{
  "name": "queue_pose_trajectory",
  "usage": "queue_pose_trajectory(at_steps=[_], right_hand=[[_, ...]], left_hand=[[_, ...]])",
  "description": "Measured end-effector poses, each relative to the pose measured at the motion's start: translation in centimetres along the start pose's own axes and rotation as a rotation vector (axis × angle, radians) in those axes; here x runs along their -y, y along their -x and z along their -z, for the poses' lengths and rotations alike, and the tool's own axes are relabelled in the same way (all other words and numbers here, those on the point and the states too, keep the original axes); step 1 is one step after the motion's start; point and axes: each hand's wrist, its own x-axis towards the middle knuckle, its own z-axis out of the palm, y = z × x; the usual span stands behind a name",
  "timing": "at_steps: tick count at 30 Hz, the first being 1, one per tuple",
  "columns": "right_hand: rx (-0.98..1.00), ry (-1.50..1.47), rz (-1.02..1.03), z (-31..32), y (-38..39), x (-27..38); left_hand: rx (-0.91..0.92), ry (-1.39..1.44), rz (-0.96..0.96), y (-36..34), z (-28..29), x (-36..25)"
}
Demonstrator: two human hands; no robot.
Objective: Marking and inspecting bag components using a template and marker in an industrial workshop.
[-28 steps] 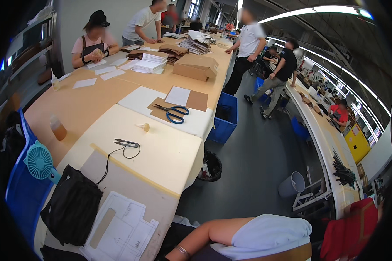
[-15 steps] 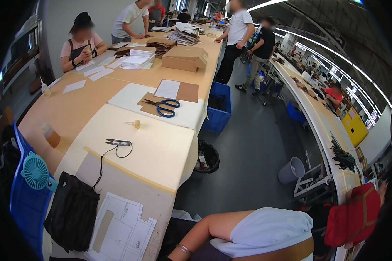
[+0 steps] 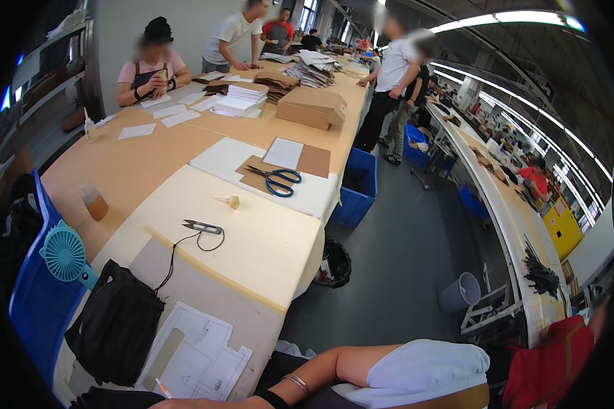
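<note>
My right arm (image 3: pixel 320 368), in a white sleeve with a bracelet and a black wristband, reaches left along the lower edge. Only a strip of my right hand (image 3: pixel 201 403) shows there. From it rises a thin white-and-orange pen-like stick (image 3: pixel 163 388), apparently gripped, over a white paper pattern (image 3: pixel 205 347) with drawn lines. My left hand is out of sight. Beside the pattern lies a black cloth bag (image 3: pixel 119 324). Thread snips (image 3: pixel 202 226) on a black cord, a small nozzle cap (image 3: pixel 233 202) and blue-handled scissors (image 3: pixel 280 183) lie farther up the table.
A turquoise fan (image 3: pixel 65 251) stands by a blue bin (image 3: pixel 31 300) at the left. An amber bottle (image 3: pixel 94 203) is on the table (image 3: pixel 164 153). Farther off are a cardboard box (image 3: pixel 310 109), paper stacks (image 3: pixel 239 100) and several people. Bins line the aisle.
The whole view has shifted, so the table things appear farther right and lower. My right forearm shows farther left, and the stick has come into view over the pattern.
</note>
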Motion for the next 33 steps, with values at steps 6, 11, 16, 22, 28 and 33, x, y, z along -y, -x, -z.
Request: queue_pose_trajectory(at_steps=[6,11,16,22,28,33], right_hand=[[-0.132,-0.021,-0.165,1.0,-0.1,0.9],[-0.227,0.048,-0.124,2.0,-0.4,0.8],[-0.19,0.151,-0.122,3.8,-0.3,0.7],[-0.202,0.004,-0.056,4.2,-0.1,1.2],[-0.137,-0.263,-0.172,6.2,0.2,3.5],[-0.195,-0.25,-0.302,8.7,-0.2,3.2]], left_hand=[[0.046,-0.015,0.018,1.1,-2.4,-0.5],[0.03,-0.129,-0.008,1.1,-2.0,-1.2],[0.049,-0.225,-0.16,1.0,-0.7,-0.9],[0.156,-0.082,-0.321,0.8,-1.1,1.0],[0.279,0.268,0.165,-0.1,-1.3,2.1],[0.361,0.383,0.398,0.6,0.3,1.4]])
